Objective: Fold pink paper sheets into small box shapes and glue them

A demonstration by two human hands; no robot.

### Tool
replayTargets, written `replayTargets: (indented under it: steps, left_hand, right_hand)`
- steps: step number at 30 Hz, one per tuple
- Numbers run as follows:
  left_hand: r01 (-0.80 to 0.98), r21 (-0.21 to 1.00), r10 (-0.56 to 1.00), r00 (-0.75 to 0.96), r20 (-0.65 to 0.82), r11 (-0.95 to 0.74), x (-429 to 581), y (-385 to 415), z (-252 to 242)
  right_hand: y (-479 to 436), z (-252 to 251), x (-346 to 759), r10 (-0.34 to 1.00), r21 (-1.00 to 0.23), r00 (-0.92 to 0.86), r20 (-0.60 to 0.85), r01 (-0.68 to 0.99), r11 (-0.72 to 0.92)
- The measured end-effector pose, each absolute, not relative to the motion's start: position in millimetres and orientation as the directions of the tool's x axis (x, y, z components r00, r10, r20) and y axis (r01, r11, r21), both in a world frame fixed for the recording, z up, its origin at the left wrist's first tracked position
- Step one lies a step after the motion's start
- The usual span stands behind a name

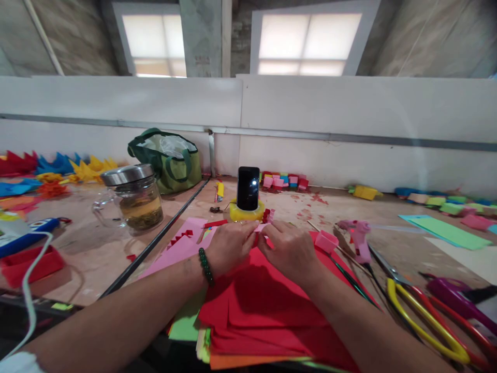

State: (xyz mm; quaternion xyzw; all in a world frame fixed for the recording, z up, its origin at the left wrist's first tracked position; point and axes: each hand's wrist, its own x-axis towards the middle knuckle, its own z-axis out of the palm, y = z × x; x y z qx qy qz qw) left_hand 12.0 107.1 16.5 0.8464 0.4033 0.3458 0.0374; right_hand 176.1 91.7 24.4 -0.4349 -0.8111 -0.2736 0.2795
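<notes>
My left hand point(233, 243) and my right hand point(289, 248) meet over a stack of red paper sheets point(252, 311). Between their fingertips is a small pink paper piece point(262, 227), mostly covered by the fingers. Both hands are closed, thumbs pressed in toward the paper. A green bead bracelet point(206, 267) circles my left wrist. Pink paper sheets point(174, 256), some with a red zigzag strip on top, lie left of my left hand. Beside my right hand sits a small folded pink paper box point(326, 241).
A phone point(248, 187) stands in a yellow holder point(246, 211) just beyond my hands. On the right are a pink glue gun point(359, 239), yellow-handled scissors point(425, 316) and a purple tool point(458, 292). A glass mug point(140, 204) and a green bag point(174, 168) stand left.
</notes>
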Motion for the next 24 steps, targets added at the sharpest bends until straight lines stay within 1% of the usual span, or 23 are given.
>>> replayTargets:
  steps: [5, 8, 11, 14, 16, 18, 21, 24]
  left_hand:
    - [0.625, 0.388, 0.712, 0.425, 0.559, -0.678, 11, 106, 15]
    - [0.634, 0.367, 0.706, 0.433, 0.561, -0.680, 11, 105, 15]
    - [0.707, 0.279, 0.721, 0.457, 0.521, -0.650, 12, 103, 19]
    - [0.780, 0.131, 0.726, 0.489, 0.484, -0.613, 11, 100, 24]
    - [0.795, 0.039, 0.715, 0.521, 0.467, -0.605, 10, 99, 25]
    - [0.796, -0.026, 0.702, 0.549, 0.454, -0.605, 9, 99, 25]
    - [0.785, -0.053, 0.687, 0.571, 0.449, -0.617, 9, 99, 24]
    - [0.758, 0.000, 0.676, 0.582, 0.451, -0.652, 9, 98, 24]
  right_hand:
    - [92, 25, 176, 0.559, 0.228, -0.485, 0.673, 0.854, 0.468]
    - [92, 25, 176, 0.578, 0.221, -0.493, 0.650, 0.851, 0.476]
    - [91, 25, 176, 0.607, 0.202, -0.491, 0.625, 0.853, 0.481]
    - [91, 24, 175, 0.609, 0.193, -0.491, 0.623, 0.851, 0.489]
    - [90, 23, 175, 0.602, 0.187, -0.484, 0.635, 0.853, 0.488]
    - [90, 22, 174, 0.601, 0.177, -0.467, 0.649, 0.860, 0.478]
    - [90, 21, 173, 0.613, 0.155, -0.447, 0.652, 0.869, 0.469]
    - [90, 22, 172, 0.629, 0.126, -0.433, 0.646, 0.873, 0.472]
